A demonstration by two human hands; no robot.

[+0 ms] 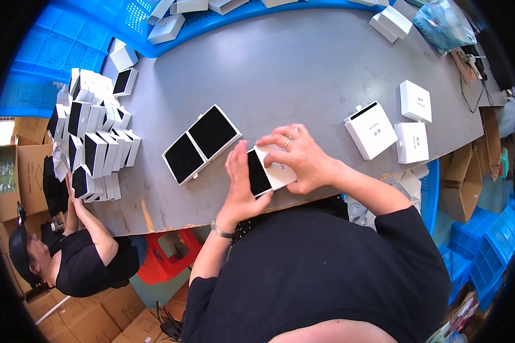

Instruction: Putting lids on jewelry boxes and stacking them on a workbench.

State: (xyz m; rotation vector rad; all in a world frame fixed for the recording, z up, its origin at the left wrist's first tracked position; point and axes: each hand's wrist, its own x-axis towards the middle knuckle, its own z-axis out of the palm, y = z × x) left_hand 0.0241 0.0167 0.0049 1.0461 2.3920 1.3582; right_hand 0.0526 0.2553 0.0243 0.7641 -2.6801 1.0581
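Note:
Near the table's front edge, my left hand (238, 188) and my right hand (306, 163) grip a small white sliding box (281, 176) between them. Its black-lined drawer (258, 174) sticks partly out of the white sleeve on the left. The left fingers and thumb press against the drawer end, while the right fingers wrap over the sleeve. Just left of my hands lie two white trays with black lining, one (214, 132) touching the other (183, 158). To the right rest a partly open white box (371, 131) and two closed white boxes (416, 102) (412, 143).
Stacked white boxes with black linings (103, 154) fill the table's left end, where another person (88, 251) stands with hands at the stack. A blue crate (191, 35) of boxes spans the far edge. A blue plastic bag (445, 26) lies far right; a red stool (154, 263) stands below.

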